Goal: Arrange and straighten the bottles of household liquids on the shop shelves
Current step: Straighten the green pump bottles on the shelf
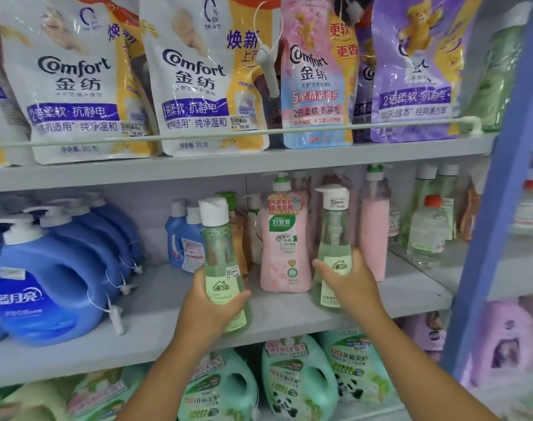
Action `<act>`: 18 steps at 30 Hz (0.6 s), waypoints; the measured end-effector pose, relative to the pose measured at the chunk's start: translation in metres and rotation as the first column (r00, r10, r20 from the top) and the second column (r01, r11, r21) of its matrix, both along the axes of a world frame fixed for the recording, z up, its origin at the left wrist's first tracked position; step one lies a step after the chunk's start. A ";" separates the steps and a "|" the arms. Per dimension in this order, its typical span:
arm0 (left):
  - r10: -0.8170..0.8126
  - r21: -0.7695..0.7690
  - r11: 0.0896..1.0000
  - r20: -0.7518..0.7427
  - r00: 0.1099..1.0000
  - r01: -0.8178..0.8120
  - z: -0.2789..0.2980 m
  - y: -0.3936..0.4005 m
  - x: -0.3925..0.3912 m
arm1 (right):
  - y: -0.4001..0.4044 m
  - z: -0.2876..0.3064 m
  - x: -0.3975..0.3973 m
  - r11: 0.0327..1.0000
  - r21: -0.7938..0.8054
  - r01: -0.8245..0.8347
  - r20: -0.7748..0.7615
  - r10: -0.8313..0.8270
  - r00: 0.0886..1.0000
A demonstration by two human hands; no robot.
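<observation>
On the middle shelf (156, 311) I hold two pale green pump bottles with white caps. My left hand (209, 308) grips the left green bottle (221, 259) round its lower body, near the shelf's front edge. My right hand (349, 284) grips the right green bottle (332, 238) from the right side, thumb across its front. A pink pump bottle (285, 247) stands upright between the two, with another pink bottle (374, 226) just right of the right green one.
Large blue detergent jugs (46, 287) fill the middle shelf's left. Small blue bottles (183, 238) stand at the back. Softener pouches (195, 77) line the top shelf behind a rail. Green jugs (298, 378) sit below. A blue upright post (496, 189) bounds the right side.
</observation>
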State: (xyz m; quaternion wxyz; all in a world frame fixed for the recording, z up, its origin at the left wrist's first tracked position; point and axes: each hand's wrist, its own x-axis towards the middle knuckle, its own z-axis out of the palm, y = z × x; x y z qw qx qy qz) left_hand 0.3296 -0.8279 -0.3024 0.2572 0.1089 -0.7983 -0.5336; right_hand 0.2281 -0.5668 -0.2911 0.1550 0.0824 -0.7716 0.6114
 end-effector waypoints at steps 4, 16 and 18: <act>-0.017 0.038 0.999 -0.008 1.000 0.017 -0.001 0.021 0.027 | -0.005 0.004 0.057 0.996 0.001 -0.089 0.042 0.089 0.995; -0.307 0.090 0.943 -0.124 0.944 0.319 0.022 0.126 0.104 | 0.090 0.016 0.180 0.987 -0.149 0.061 0.111 -0.044 0.993; -0.360 0.067 0.926 -0.130 0.924 0.371 0.040 0.151 0.108 | 0.119 0.023 0.187 0.983 -0.154 0.098 0.109 -0.082 0.991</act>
